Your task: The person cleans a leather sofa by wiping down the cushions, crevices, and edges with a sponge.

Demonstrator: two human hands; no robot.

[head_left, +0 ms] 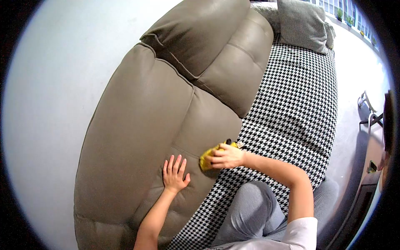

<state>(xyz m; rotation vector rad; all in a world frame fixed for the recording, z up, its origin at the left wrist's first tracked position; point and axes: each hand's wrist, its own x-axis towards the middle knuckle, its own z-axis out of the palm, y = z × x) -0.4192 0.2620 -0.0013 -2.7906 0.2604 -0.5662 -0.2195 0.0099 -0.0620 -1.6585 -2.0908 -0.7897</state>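
Observation:
My left hand (175,173) lies flat with fingers spread on the brown leather sofa backrest (137,137). To its right, my right hand (225,157) grips a yellow cloth (205,161) with a dark patch at its upper end. The cloth rests against the lower part of the backrest, near where it meets the seat. Part of the cloth is hidden under my fingers. Below the right forearm, a black-and-white houndstooth cover (291,96) spreads over the seat.
Grey ribbed cushions (302,25) sit at the sofa's far end. My bent knee in grey trousers (254,204) rests on the seat. A table (373,154) and a metal-framed stand (366,104) are at the right. Potted plants (339,15) line the window.

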